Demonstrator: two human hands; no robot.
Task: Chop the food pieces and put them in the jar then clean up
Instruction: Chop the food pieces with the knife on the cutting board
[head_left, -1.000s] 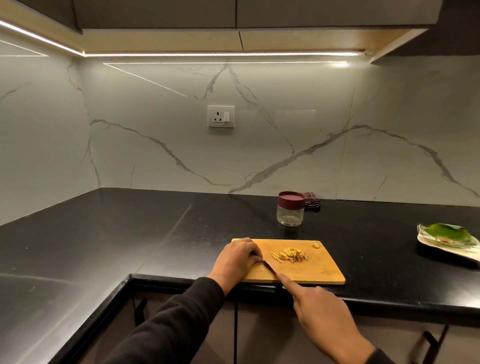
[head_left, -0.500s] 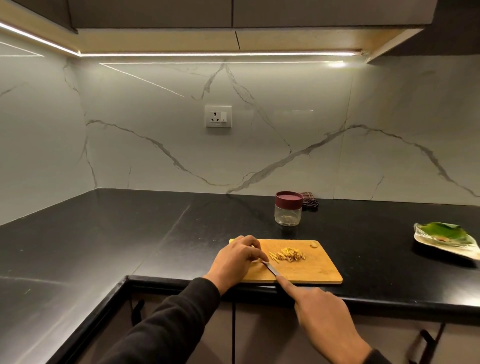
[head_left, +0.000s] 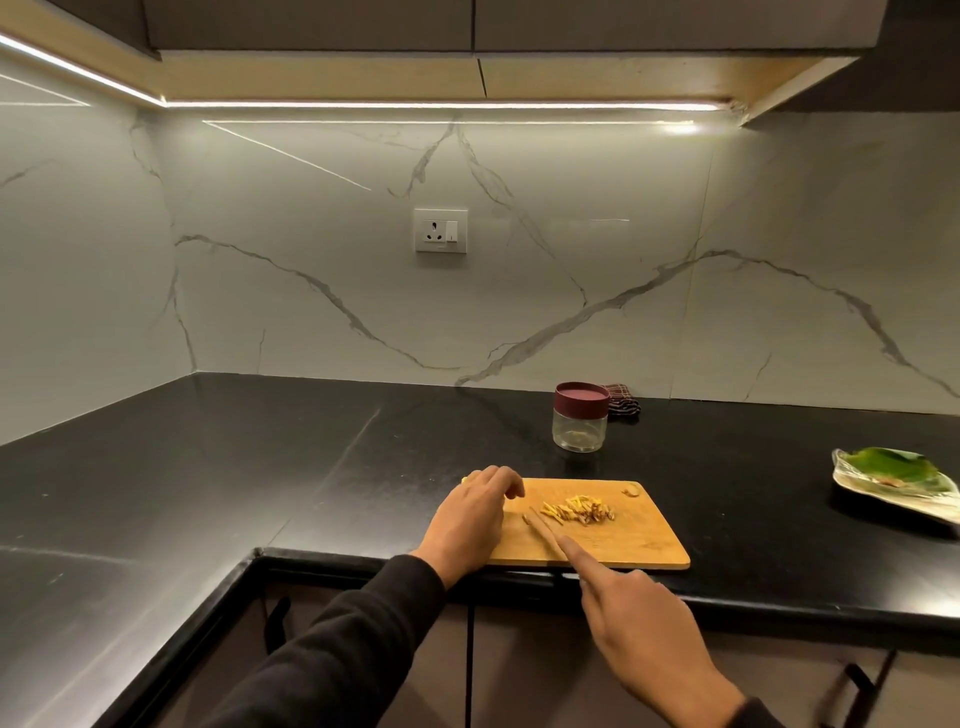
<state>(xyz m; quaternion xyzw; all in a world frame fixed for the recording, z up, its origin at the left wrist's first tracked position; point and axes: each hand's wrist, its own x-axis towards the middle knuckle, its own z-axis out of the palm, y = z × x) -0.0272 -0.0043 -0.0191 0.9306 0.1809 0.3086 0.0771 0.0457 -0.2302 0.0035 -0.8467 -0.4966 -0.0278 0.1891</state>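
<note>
1. Wooden cutting board (head_left: 639, 540) serves as the landmark: it lies at the front edge of the black countertop (head_left: 260, 467), and a loose pile of yellow food strips (head_left: 576, 509) sits near its middle.
2. Chopping looks to be the step in hand. The right hand (head_left: 654, 629), at the board's near edge, grips a knife (head_left: 545, 530) with its forefinger laid straight along the spine; the other fingers curl under, around what is judged to be the handle, which is hidden.
3. The blade's tip rests on the board just left of the pile, close to the nearest strips; whether it touches them cannot be told.
4. The left hand (head_left: 472, 519) rests over the board's left end, its fingers loosely curled and holding nothing that shows. Its fingertips (head_left: 511, 488) lie a little left of the pile and apart from it.
5. One stray food piece (head_left: 630, 489) lies at the board's far right corner, well apart from both hands.
6. The jar (head_left: 580, 423) stands behind the board with its maroon lid on.
7. The next move likely calls for the left fingers to gather and steady the strips against the blade. Filling will first need the lid off.
</note>
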